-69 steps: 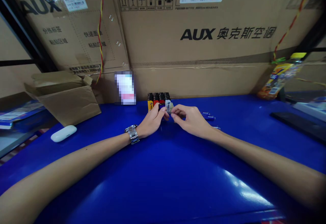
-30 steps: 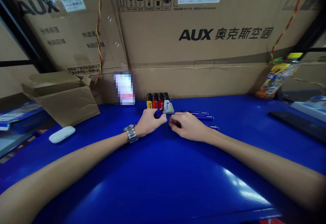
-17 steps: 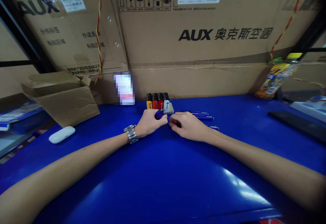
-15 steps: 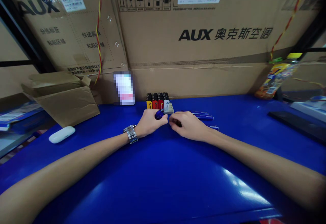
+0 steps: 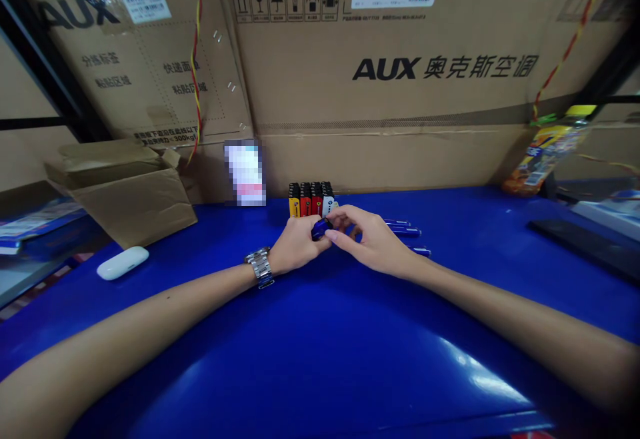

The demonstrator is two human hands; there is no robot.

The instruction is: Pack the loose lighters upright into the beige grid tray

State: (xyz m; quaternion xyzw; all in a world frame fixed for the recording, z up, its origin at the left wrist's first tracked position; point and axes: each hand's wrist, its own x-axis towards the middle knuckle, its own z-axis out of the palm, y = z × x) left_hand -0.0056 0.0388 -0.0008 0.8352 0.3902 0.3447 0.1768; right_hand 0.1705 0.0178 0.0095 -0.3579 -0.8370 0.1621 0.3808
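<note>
My left hand (image 5: pixel 296 242), with a metal-band watch at the wrist, is closed around a small dark blue bundle (image 5: pixel 321 228). It looks like blue pens seen end-on, but the fingers hide most of it. The thumb and fingertips of my right hand (image 5: pixel 370 239) pinch the bundle's near right side. Behind my hands stand rows of lighters, including a yellow lighter (image 5: pixel 294 208), red lighters (image 5: pixel 311 207) and a white lighter (image 5: pixel 328 206), all with black tops. Several blue pens (image 5: pixel 407 231) lie on the table, partly hidden behind my right hand.
The blue table (image 5: pixel 300 352) backs onto large cardboard boxes (image 5: pixel 400 106). At left are an open carton (image 5: pixel 135 202) and a white earbud case (image 5: pixel 123 263). A blurred phone (image 5: pixel 247 176) leans at the back. A drink bottle (image 5: pixel 547 149) and a black bar (image 5: pixel 580 246) are at right.
My right hand has turned and risen slightly, its fingertips coming onto the dark blue bundle. It now covers a pale slotted piece beside the white lighter. My left hand keeps its hold.
</note>
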